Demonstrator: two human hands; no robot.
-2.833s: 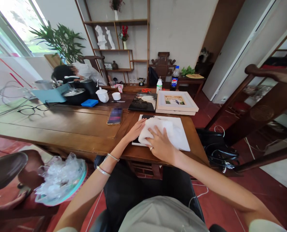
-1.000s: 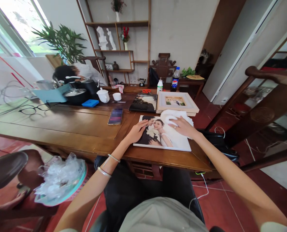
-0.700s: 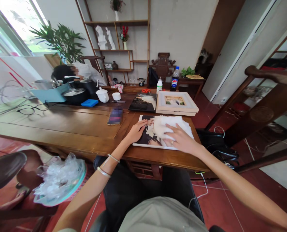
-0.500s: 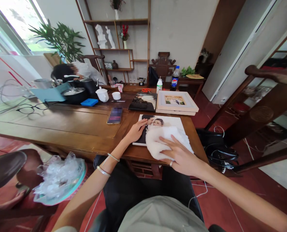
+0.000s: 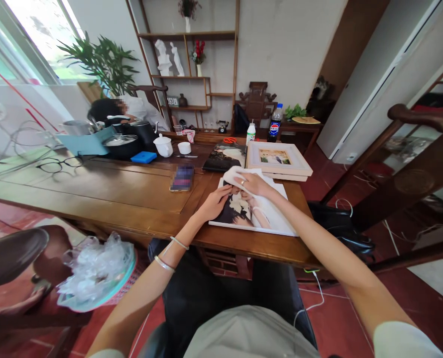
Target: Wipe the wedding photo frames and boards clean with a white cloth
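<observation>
A photo album (image 5: 241,208) with a couple's portrait on its cover lies flat near the table's front edge. My left hand (image 5: 214,203) rests on the album's left side, fingers stretched out. At the album's far edge, my right hand (image 5: 257,184) presses down a fluffy white cloth (image 5: 232,173), fingers curled over it. Part of the cloth is hidden by that hand. My right forearm crosses above the album's right side.
Behind the album are a white boxed picture frame (image 5: 281,158), a dark photo book (image 5: 223,158) with orange scissors (image 5: 229,140), a white bottle (image 5: 251,132) and a cola bottle (image 5: 276,123). A phone (image 5: 182,178) and teapot (image 5: 163,145) stand left. A person leans on the table behind.
My right hand has pushed the white cloth away from me, from the album's near right part to its far edge, uncovering the cover picture. The left hand stays on the left side.
</observation>
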